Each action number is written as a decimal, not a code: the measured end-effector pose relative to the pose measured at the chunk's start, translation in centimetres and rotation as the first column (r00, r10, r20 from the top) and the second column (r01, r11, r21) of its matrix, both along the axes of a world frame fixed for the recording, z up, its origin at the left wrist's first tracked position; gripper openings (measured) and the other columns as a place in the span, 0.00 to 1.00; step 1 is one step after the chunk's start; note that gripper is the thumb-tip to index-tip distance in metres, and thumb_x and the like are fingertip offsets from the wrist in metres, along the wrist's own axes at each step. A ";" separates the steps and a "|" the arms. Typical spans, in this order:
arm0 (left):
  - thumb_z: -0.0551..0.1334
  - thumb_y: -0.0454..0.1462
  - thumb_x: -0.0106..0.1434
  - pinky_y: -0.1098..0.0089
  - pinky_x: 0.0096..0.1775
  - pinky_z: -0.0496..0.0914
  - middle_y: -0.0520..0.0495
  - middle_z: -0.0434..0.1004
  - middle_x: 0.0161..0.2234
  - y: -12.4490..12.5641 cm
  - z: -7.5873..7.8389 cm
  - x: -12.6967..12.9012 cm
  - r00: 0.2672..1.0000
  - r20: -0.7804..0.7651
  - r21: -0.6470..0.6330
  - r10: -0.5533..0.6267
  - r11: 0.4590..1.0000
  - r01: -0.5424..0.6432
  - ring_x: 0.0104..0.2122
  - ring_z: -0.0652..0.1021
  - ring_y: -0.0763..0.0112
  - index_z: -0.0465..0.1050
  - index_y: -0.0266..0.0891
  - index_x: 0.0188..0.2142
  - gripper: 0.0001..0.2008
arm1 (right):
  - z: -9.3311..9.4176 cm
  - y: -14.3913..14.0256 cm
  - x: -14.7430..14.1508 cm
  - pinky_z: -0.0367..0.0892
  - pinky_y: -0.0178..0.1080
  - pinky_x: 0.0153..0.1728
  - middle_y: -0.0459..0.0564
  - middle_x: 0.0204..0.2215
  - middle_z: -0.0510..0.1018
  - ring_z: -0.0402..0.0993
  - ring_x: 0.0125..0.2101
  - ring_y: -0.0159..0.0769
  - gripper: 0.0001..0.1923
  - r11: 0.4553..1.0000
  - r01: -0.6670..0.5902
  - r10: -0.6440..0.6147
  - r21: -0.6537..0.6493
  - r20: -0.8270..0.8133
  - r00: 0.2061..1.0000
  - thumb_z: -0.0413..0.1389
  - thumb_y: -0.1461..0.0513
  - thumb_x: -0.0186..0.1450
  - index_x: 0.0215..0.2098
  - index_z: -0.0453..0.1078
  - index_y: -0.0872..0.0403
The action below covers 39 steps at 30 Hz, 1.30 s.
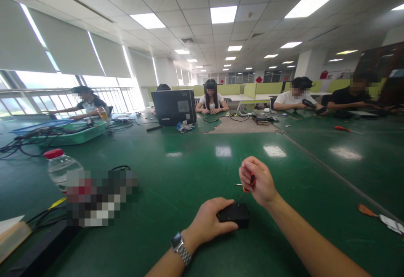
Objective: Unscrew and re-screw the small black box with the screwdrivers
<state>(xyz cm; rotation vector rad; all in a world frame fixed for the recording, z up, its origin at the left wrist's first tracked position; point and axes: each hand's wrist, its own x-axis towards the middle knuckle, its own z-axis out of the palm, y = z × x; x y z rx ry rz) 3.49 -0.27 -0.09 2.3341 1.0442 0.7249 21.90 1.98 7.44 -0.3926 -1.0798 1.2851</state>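
Note:
On the green tabletop lies a small black box (pixel 239 214), held from its left side by my left hand (pixel 212 220), thumb along the near edge and fingers over the far edge. Above the box, my right hand (pixel 259 181) is closed around the red-and-black handle of a screwdriver (pixel 243 193). The screwdriver's thin shaft slants down to the far edge of the box's top; whether its tip sits in a screw is too small to tell. Just behind it, another thin metal shaft shows beside the right hand, its other end hidden. A watch is on my left wrist.
At the left stand a water bottle (pixel 63 168) with a red cap and a green basket (pixel 91 134) with cables. A computer case (pixel 173 107) stands farther back. At right lie a brush (pixel 368 211) and a red-handled screwdriver (pixel 342 129). Several people sit around the table.

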 end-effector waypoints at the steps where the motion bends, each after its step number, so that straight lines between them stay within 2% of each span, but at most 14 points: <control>1: 0.67 0.49 0.56 0.68 0.43 0.68 0.46 0.77 0.43 0.0 0.0 0.0 1.000 0.004 -0.001 0.003 1.000 -0.003 0.41 0.76 0.61 0.70 0.43 0.52 0.26 | 0.1 -0.1 0.1 0.48 0.24 0.09 0.38 0.16 0.58 0.53 0.14 0.23 0.08 1.000 -0.001 0.001 -0.002 -0.004 1.000 0.57 0.59 0.61 0.26 0.66 0.54; 7: 0.66 0.46 0.57 0.69 0.43 0.68 0.47 0.77 0.43 -0.3 0.1 0.2 0.999 0.021 0.004 0.027 1.000 -0.027 0.41 0.76 0.62 0.72 0.43 0.51 0.23 | 1.0 -0.5 0.6 0.48 0.24 0.09 0.39 0.17 0.59 0.54 0.15 0.23 0.07 1.000 -0.008 0.009 0.008 -0.050 0.999 0.56 0.60 0.62 0.27 0.67 0.54; 11: 0.66 0.45 0.57 0.70 0.42 0.68 0.47 0.78 0.42 -0.4 0.3 0.4 0.998 0.041 -0.034 0.051 0.998 -0.050 0.40 0.76 0.63 0.73 0.43 0.50 0.22 | 0.6 -0.3 0.4 0.48 0.24 0.09 0.39 0.17 0.58 0.53 0.14 0.23 0.07 0.999 -0.044 0.044 -0.023 -0.019 0.999 0.56 0.60 0.62 0.27 0.66 0.54; 20: 0.67 0.44 0.55 0.70 0.42 0.68 0.49 0.78 0.43 -0.6 0.6 0.5 0.994 0.068 -0.105 0.083 0.992 -0.076 0.41 0.76 0.63 0.75 0.44 0.48 0.21 | 0.6 -0.1 0.6 0.47 0.24 0.09 0.38 0.16 0.58 0.53 0.14 0.23 0.07 0.999 -0.032 0.032 -0.014 -0.007 0.999 0.56 0.59 0.62 0.27 0.66 0.54; 30: 0.67 0.44 0.55 0.70 0.44 0.68 0.49 0.78 0.44 -0.6 0.7 0.5 0.992 0.078 -0.125 0.099 0.988 -0.088 0.42 0.76 0.62 0.75 0.44 0.48 0.21 | 0.5 -0.4 0.3 0.47 0.24 0.09 0.38 0.16 0.58 0.53 0.14 0.23 0.08 0.999 -0.035 0.035 -0.016 0.004 0.999 0.56 0.58 0.62 0.27 0.66 0.53; 35: 0.67 0.45 0.55 0.69 0.44 0.68 0.47 0.78 0.44 -0.5 0.4 0.4 0.993 0.078 -0.105 0.086 0.991 -0.078 0.42 0.76 0.61 0.75 0.43 0.49 0.22 | 0.3 -0.4 0.2 0.48 0.24 0.09 0.38 0.15 0.58 0.53 0.14 0.23 0.08 1.000 0.014 -0.014 0.000 0.053 0.998 0.57 0.58 0.61 0.27 0.66 0.54; 39: 0.67 0.45 0.55 0.69 0.44 0.68 0.48 0.78 0.44 -0.5 0.4 0.4 0.994 0.075 -0.116 0.085 0.990 -0.076 0.41 0.76 0.62 0.75 0.43 0.48 0.22 | 0.6 -0.3 0.6 0.47 0.24 0.09 0.38 0.16 0.59 0.54 0.14 0.24 0.08 1.000 0.012 -0.012 -0.007 0.006 1.000 0.57 0.59 0.61 0.27 0.66 0.54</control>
